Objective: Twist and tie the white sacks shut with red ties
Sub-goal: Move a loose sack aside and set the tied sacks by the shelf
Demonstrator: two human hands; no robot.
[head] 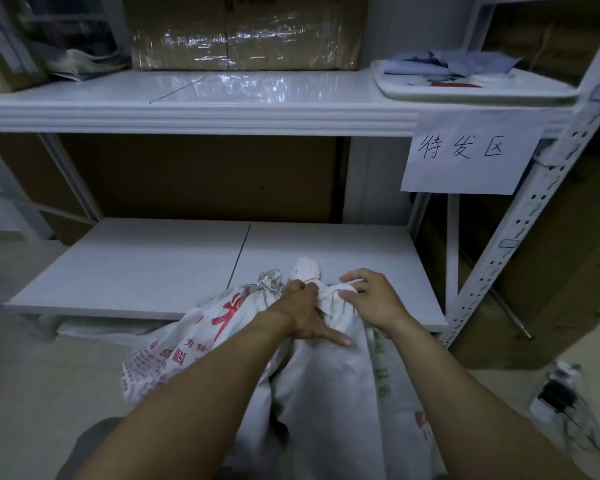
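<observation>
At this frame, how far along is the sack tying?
In hand: the front sack, its neck already twisted with a red tie around it; the left hand and right hand grip just below. Whether its knot is finished is unclear. The left sack is bunched shut; its tie isn't visible.

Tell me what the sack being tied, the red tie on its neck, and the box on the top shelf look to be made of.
Sack: apparently woven plastic, matte white; it creases stiffly and carries print.
Red tie: thin cord or plastic strip; too small to tell which.
Box: brown cardboard under glossy clear tape or film, judging by the shiny wrinkled glare.
</observation>
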